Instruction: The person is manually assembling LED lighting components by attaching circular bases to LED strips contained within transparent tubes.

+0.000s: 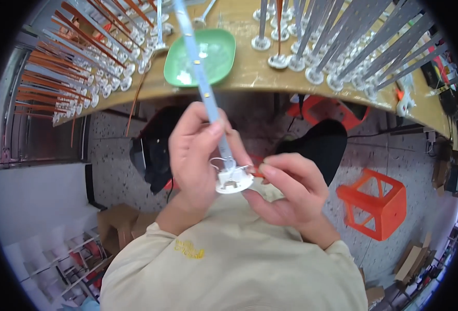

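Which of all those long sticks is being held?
The pale strip in the left hand, its white round base beside the right hand. It's off the table; the other sticks are away from both hands.

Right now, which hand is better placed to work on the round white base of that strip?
Probably the right hand: its fingertips are beside the white base, while the left hand grips the strip and seems busy steadying it.

Pale LED strip [201, 78], tilted, wht rnd base [237, 184] lowermost
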The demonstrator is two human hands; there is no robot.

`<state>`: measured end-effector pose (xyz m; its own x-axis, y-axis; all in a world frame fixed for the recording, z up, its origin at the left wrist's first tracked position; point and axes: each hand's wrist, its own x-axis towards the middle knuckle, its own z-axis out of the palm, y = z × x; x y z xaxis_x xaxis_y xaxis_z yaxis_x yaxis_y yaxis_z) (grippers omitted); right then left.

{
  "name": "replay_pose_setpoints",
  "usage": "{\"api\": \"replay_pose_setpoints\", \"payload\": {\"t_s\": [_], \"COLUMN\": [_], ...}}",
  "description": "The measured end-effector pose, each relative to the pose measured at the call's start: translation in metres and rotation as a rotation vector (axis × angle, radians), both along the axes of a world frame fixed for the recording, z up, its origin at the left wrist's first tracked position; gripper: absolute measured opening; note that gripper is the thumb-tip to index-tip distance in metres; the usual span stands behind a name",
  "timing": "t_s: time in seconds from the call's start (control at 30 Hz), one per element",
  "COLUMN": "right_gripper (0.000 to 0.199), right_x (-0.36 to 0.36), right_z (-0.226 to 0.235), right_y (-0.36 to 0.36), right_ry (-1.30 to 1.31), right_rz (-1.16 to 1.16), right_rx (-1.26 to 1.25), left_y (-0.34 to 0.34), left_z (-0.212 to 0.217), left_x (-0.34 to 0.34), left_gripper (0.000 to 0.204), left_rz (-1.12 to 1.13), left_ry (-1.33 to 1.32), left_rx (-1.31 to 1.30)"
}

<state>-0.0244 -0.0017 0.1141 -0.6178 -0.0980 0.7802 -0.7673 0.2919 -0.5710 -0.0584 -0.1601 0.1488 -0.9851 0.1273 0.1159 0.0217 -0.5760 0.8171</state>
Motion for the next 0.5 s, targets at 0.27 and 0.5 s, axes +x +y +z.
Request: {"api": "replay_pose_setpoints", "payload": {"t_s": [0.27,0.5], "right_gripper": [0.046,0.037], "right_x": [0.017,0.012], "right_z": [-0.004,0.000], "right_y": [-0.016,-0.027], "right_ry": [-0.044,0.101], "right_rz": [-0.049,-0.160], "right_rx": [0.020,0.119], "left_y": [0.007,0.008], "left_z": [-0.021,-0.012], "left_x": [0.012,0.008], "left_gripper": [0.018,0.022], "left_rz": [-0.129,0.033], "left_ry": [-0.151,-0.207], "left_rx": [0.172,0.162]}}
